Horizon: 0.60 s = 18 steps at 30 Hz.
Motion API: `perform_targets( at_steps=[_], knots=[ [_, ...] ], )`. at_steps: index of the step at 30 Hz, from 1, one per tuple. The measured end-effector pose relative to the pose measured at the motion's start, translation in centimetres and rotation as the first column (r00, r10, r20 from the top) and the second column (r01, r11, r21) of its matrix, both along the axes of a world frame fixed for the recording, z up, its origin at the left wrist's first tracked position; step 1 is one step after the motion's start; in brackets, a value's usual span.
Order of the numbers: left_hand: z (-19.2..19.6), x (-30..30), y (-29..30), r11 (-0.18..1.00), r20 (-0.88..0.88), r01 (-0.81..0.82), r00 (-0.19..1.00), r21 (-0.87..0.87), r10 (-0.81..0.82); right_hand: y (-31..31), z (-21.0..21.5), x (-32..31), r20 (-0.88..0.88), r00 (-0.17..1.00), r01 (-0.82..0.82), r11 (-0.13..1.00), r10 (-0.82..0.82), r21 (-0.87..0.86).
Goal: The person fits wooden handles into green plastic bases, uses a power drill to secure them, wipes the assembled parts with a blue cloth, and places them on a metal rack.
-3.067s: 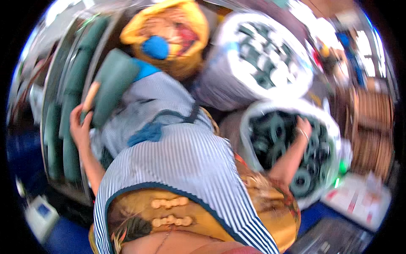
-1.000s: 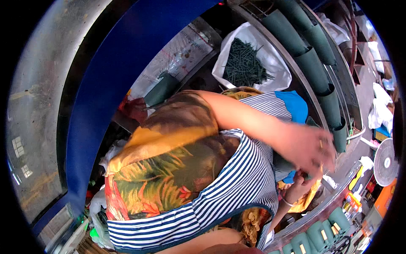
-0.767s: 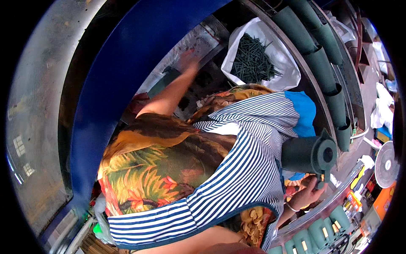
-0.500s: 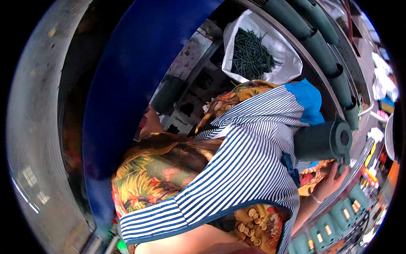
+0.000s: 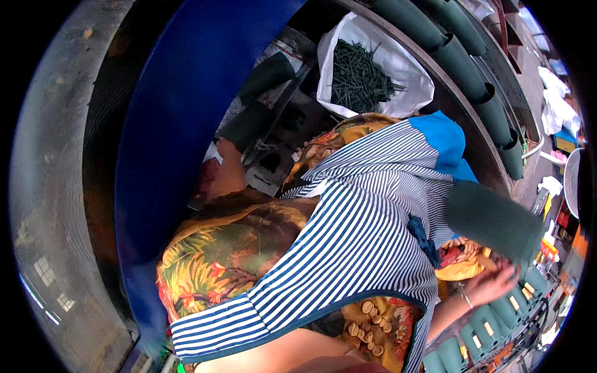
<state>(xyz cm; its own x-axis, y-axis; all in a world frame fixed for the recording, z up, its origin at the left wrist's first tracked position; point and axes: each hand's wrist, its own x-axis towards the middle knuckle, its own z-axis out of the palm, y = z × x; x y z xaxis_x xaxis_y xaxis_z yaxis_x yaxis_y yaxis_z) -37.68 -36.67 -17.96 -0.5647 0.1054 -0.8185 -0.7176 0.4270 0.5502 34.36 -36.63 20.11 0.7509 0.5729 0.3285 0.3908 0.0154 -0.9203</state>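
Note:
My right hand (image 5: 491, 285), a bracelet at its wrist, is at the lower edge of a tilted dark green cylinder (image 5: 494, 219). Both are smeared by motion, so whether the fingers grip the cylinder cannot be told. On the left, my left hand (image 5: 229, 166) reaches from a floral sleeve up to another dark green cylinder (image 5: 247, 126). Its fingers are mostly hidden in shadow. Beyond that one lies a further dark green cylinder (image 5: 267, 76). A striped apron (image 5: 354, 236) covers my front, between the two hands.
A white bag (image 5: 418, 81) of thin dark green strips (image 5: 360, 78) stands at the far side. A large blue curved panel (image 5: 161, 130) rises at the left. Green tubes (image 5: 463, 68) line the upper right, and several more (image 5: 485, 323) sit in rows at the lower right.
The right-hand cylinder has shifted right and down, and its round end no longer shows. My right hand has moved slightly lower. A second cylinder has come into clearer view beyond my left hand.

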Motion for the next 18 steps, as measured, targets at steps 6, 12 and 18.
perform_targets(
  at_steps=[6,12,18],
  knots=[
    [0.4,0.3,-1.8,0.996,0.034,-0.081,0.996,0.042,0.079,-12.6,3.4,17.5,0.266,0.843,0.435,0.884,-0.467,0.173],
    [1.3,0.1,1.3,0.989,0.112,-0.073,0.992,0.131,0.059,-23.0,-5.0,22.9,0.712,0.577,0.789,0.498,-0.400,-0.360],
    [10.2,10.5,14.2,0.936,0.164,0.163,0.961,0.313,-0.223,-25.3,-10.2,25.2,0.769,0.564,0.809,0.389,-0.301,-0.441]
  ],
)
